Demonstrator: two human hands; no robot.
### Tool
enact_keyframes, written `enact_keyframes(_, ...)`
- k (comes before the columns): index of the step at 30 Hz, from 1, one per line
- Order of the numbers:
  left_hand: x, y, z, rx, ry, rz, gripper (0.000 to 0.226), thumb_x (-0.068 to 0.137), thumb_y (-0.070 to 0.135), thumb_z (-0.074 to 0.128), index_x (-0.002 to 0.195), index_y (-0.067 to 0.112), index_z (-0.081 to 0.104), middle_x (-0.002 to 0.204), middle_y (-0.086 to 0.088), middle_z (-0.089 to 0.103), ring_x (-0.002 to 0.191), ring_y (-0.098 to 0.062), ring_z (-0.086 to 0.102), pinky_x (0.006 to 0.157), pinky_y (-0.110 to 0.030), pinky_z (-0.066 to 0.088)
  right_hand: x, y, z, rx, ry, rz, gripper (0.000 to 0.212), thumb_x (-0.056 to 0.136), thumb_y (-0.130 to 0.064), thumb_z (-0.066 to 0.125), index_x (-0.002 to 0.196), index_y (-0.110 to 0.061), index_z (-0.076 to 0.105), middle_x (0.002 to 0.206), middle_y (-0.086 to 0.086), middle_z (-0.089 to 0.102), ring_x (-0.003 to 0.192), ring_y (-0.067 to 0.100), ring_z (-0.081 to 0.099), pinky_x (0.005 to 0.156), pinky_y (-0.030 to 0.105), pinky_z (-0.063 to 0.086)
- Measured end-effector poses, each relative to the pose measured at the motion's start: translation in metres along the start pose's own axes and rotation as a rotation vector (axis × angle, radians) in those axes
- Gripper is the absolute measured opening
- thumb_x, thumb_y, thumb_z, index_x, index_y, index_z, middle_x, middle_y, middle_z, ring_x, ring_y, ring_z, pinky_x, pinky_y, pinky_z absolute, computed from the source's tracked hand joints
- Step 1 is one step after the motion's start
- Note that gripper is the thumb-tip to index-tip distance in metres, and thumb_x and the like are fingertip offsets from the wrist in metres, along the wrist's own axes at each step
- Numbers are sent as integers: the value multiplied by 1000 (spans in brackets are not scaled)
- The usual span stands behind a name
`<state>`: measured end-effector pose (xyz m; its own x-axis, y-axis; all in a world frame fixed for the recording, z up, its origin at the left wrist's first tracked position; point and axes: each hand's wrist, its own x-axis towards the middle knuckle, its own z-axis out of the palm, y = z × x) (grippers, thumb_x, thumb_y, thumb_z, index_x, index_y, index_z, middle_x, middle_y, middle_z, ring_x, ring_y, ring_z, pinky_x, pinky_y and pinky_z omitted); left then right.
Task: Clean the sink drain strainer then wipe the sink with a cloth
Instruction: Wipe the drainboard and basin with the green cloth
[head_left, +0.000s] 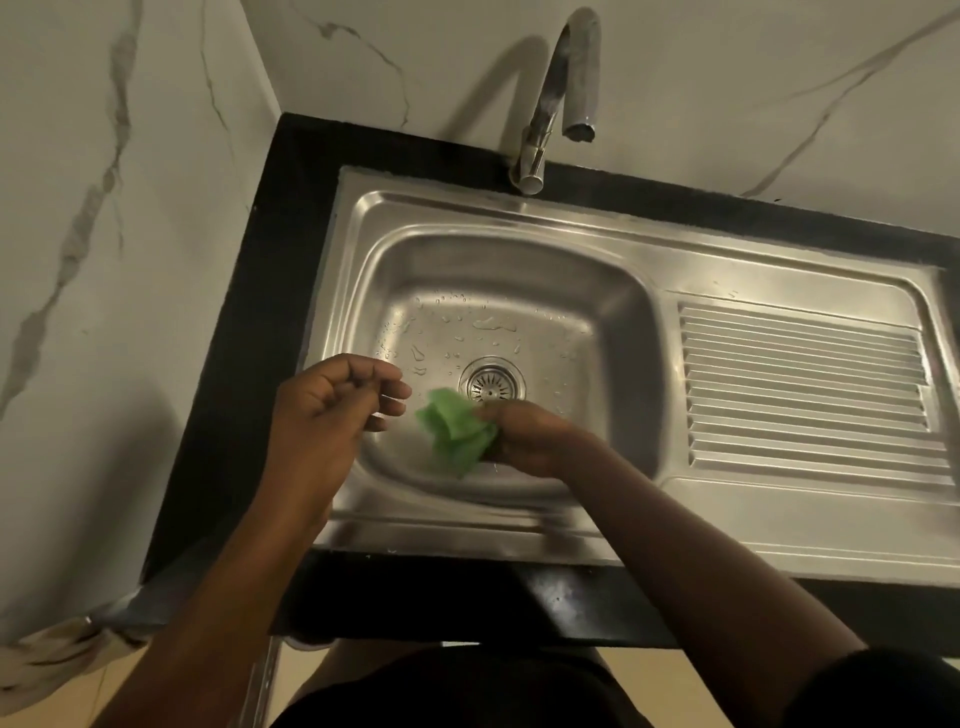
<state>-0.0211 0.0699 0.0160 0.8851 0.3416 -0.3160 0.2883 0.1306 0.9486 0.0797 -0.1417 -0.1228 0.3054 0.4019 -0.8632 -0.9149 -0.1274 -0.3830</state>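
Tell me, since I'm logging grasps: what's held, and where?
The right hand grips the green cloth by its bunched right end. The left hand is empty, fingers loosely curled.

basin (613, 322) rear/right: open | faucet (571, 67) overhangs back rim | drainboard (805, 379): bare

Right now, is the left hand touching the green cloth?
Apart. The head view shows a strip of bare sink floor between the left hand's fingertips and the green cloth, which the right hand alone grips.

cloth (454, 434) green | sink (519, 249) silver | counter (249, 364) black | wall (104, 208) white, grey-veined
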Motion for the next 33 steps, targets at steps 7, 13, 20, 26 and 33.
enact_keyframes(7, 1, -6, 7, 83, -49, -15, 36, 88, 1, 54, 91, 25, 81, 91, -8, 82, 84, -27, 78, 72, -30, 59, -1, -49, -71, 233, 942, -467, 36, 105, -34, 54, 126, -5, 61, 92, 11, 71, 63, 18, 71, 52, 25, 57)
enact_keyframes(13, -3, -13, 9, 153, -54, -24, 41, 89, -7, 53, 91, 24, 81, 89, -8, 82, 85, -32, 78, 73, -32, 61, 25, -72, -73, 535, 1225, -560, 15, 94, -15, 61, 109, -11, 61, 122, 17, 68, 104, 32, 67, 97, 37, 54)
enact_keyframes(20, -9, -21, 5, 208, -69, -52, 55, 91, -20, 50, 88, 25, 82, 86, -10, 81, 81, -28, 77, 71, -25, 62, 56, -94, -56, 170, 1509, -485, 20, 92, -16, 61, 112, -17, 64, 126, 9, 62, 120, 32, 57, 98, 41, 43)
enact_keyframes(26, -12, -26, 4, 183, -38, -44, 50, 89, -22, 49, 87, 16, 81, 85, -10, 81, 78, -24, 77, 70, -24, 61, 91, -107, -40, 4, 1116, -572, 11, 100, -9, 53, 99, -17, 61, 95, 6, 55, 89, 18, 53, 78, 16, 46)
enact_keyframes(33, -8, -26, -3, 148, -12, -45, 44, 94, -17, 50, 92, 15, 81, 87, -8, 82, 81, -24, 79, 70, -23, 61, 141, -96, 86, -764, 671, -672, 31, 95, -9, 60, 125, -16, 67, 129, 13, 66, 117, 35, 63, 95, 37, 51)
